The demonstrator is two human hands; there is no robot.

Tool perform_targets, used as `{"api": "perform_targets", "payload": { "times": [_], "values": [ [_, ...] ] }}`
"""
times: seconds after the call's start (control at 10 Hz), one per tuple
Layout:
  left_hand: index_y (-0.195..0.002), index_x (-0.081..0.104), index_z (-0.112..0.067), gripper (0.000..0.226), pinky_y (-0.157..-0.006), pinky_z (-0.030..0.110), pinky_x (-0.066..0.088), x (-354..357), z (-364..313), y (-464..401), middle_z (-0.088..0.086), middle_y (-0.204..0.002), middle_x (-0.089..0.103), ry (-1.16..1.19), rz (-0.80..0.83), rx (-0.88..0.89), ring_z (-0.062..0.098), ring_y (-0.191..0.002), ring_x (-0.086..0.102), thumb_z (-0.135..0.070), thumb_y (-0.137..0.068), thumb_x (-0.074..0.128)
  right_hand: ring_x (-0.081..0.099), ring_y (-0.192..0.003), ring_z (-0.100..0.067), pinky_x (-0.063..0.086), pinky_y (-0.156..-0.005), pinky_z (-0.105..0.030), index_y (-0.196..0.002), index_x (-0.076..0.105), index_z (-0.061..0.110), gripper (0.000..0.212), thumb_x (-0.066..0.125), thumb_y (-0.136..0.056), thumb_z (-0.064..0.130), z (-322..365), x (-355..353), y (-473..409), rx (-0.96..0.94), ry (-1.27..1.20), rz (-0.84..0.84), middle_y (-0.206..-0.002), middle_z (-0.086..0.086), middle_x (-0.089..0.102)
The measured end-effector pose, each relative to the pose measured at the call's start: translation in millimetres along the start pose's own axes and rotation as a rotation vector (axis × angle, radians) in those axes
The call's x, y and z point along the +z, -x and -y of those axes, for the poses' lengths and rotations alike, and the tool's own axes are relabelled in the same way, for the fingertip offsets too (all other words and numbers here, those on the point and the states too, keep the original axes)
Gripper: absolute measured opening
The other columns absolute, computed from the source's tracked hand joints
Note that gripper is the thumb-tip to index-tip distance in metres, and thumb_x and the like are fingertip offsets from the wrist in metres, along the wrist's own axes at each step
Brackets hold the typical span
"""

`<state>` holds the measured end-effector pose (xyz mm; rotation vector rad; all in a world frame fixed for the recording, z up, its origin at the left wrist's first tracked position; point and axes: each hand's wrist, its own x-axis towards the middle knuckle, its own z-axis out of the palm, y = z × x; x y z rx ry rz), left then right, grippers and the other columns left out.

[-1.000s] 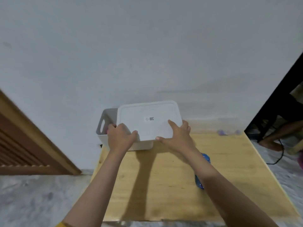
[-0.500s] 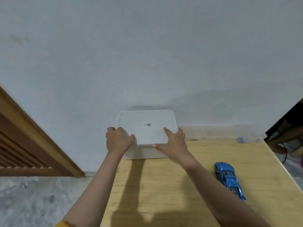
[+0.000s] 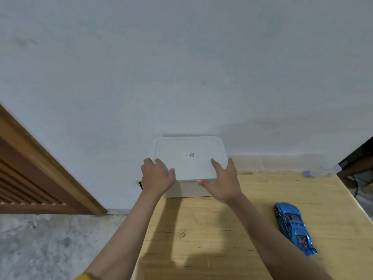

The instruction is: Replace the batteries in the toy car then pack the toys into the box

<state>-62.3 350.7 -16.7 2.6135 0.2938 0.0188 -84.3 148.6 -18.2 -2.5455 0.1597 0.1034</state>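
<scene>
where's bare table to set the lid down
Widest bare patch: table right of the box, between right hand and car, back to the wall. Another lies before the box, between the forearms. Crowded: back-left corner, where left hand and right hand sit on the lid.

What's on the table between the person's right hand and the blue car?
Nothing: the head view shows only bare wooden table between the right hand and the blue toy car.

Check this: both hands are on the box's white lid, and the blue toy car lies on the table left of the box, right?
The head view shows the blue toy car on the table right of the box, not left. The left hand and right hand are on the white lid.
</scene>
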Motion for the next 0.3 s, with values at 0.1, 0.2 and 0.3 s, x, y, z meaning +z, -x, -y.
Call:
{"api": "perform_targets", "payload": {
  "times": [0.1,0.2,0.3],
  "values": [
    [-0.138,0.032,0.001,0.069,-0.088,0.040,0.043,4.9,-0.3,2.4,0.020,-0.137,0.027,-0.068,0.012,0.014,0.035,-0.124,0.028,-0.045,-0.091,0.050,-0.008,-0.145,-0.033,0.019,-0.115,-0.046,-0.148,0.016,0.033,0.093,0.054,-0.074,0.073,-8.7,9.7,3.9,-0.031,0.023,-0.022,-0.156,-0.016,-0.009],
    [-0.140,0.029,0.003,0.072,-0.093,0.041,0.041,2.3,-4.6,-1.9,0.020,-0.139,0.026,-0.075,0.015,0.023,0.035,-0.124,0.028,-0.047,-0.091,0.049,-0.016,-0.144,-0.032,0.012,-0.116,-0.047,-0.149,0.014,0.032,0.094,0.055,-0.074,0.073,-6.1,11.3,4.1,-0.041,-0.022,0.007,-0.156,-0.014,-0.017],
    [-0.138,0.032,-0.002,0.076,-0.101,0.046,0.038,0.0,6.7,-2.3,0.018,-0.144,0.026,0.125,0.057,-0.030,0.035,-0.133,0.026,-0.055,-0.087,0.053,-0.021,-0.143,-0.031,0.001,-0.115,-0.051,-0.149,0.007,0.036,0.096,0.061,-0.076,0.065,-3.0,-7.0,11.4,0.012,-0.197,-0.033,-0.155,-0.006,-0.027]
  ]
}}
